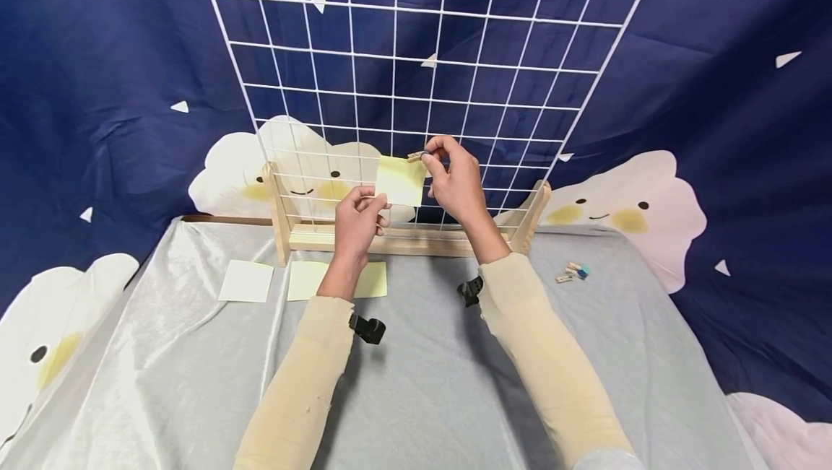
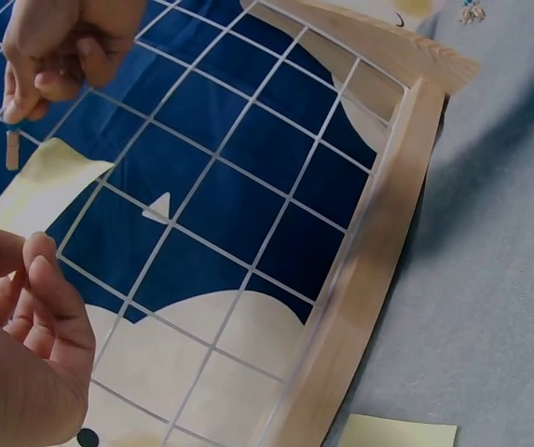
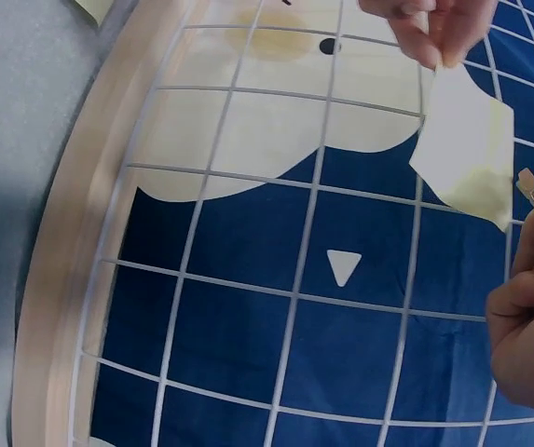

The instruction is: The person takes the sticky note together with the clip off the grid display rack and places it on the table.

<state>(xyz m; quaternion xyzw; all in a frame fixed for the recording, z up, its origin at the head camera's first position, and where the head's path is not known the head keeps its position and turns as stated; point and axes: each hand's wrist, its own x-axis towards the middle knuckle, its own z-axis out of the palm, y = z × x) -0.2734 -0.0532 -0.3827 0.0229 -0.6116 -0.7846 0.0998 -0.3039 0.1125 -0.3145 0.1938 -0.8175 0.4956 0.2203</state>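
Observation:
A yellow sticky note (image 1: 399,181) is held up in front of the white wire grid (image 1: 481,62). My left hand (image 1: 357,221) pinches the note's lower left corner between thumb and fingers. At the note's upper right, my right hand (image 1: 458,177) pinches a small wooden clothespin (image 1: 414,157). In the right wrist view the clothespin (image 3: 529,186) stands just beside the note (image 3: 467,140), and the paper bends slightly. From the left wrist view, the clothespin (image 2: 12,149) points down from the right hand's fingertips, near the note's upper edge.
The grid stands in a wooden base (image 1: 416,245) at the table's back. On the grey cloth (image 1: 416,383) lie a pale note (image 1: 247,281) and yellow notes (image 1: 372,280), partly behind the left forearm. Several small clothespins (image 1: 573,272) are heaped at the right.

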